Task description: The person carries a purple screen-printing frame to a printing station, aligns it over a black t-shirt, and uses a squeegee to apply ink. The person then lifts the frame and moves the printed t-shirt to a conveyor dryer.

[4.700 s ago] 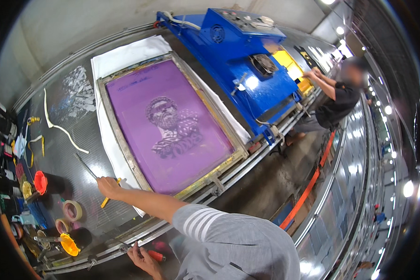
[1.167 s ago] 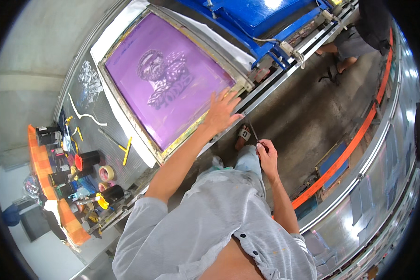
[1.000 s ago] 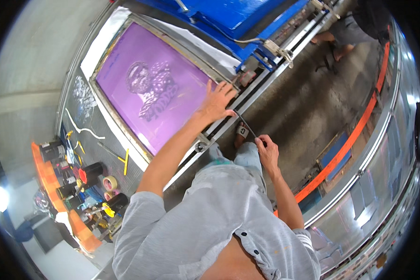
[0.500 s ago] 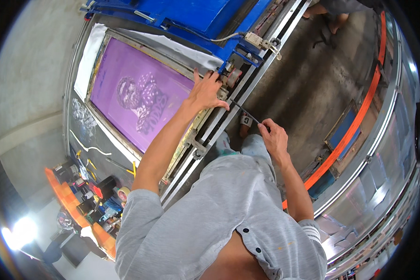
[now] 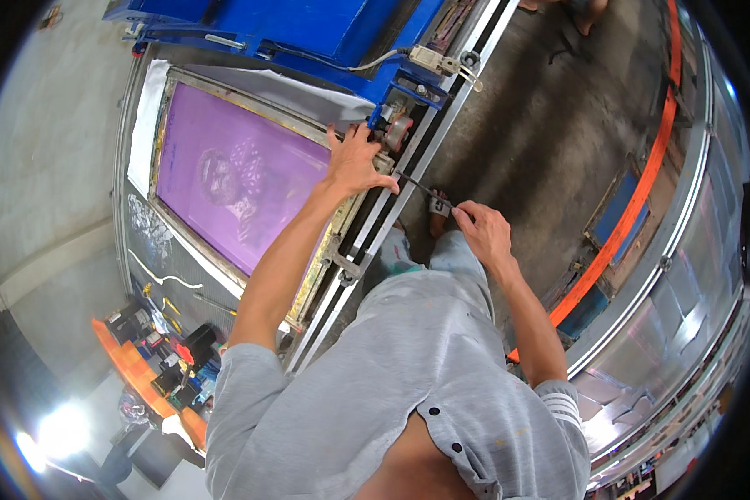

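A wooden-edged printing screen (image 5: pixel 318 271) with a purple mesh (image 5: pixel 267 137) and a faint portrait design lies flat at the left. Over its corner nearest the machine spreads my left hand (image 5: pixel 357 167), fingers apart, near a metal clamp. Just past those fingers is a round reddish knob (image 5: pixel 400 132). My right hand (image 5: pixel 485 233) is closed around the end of a thin dark rod-shaped tool (image 5: pixel 427 190). The tool's far tip reaches the metal rail (image 5: pixel 446 107) beside my left thumb. What the tip touches is too small to tell.
A blue machine carriage (image 5: pixel 308 29) stands beyond the screen. Tools and bottles crowd an orange-edged shelf (image 5: pixel 125 358) at lower left. An orange beam (image 5: pixel 625 237) runs along a rack at right. Another person's legs (image 5: pixel 587 15) show at the top.
The whole view has shifted slightly, moving the machine and screen left in the picture. My left hand stays at the screen's corner, and my right hand still grips the tool at the rail.
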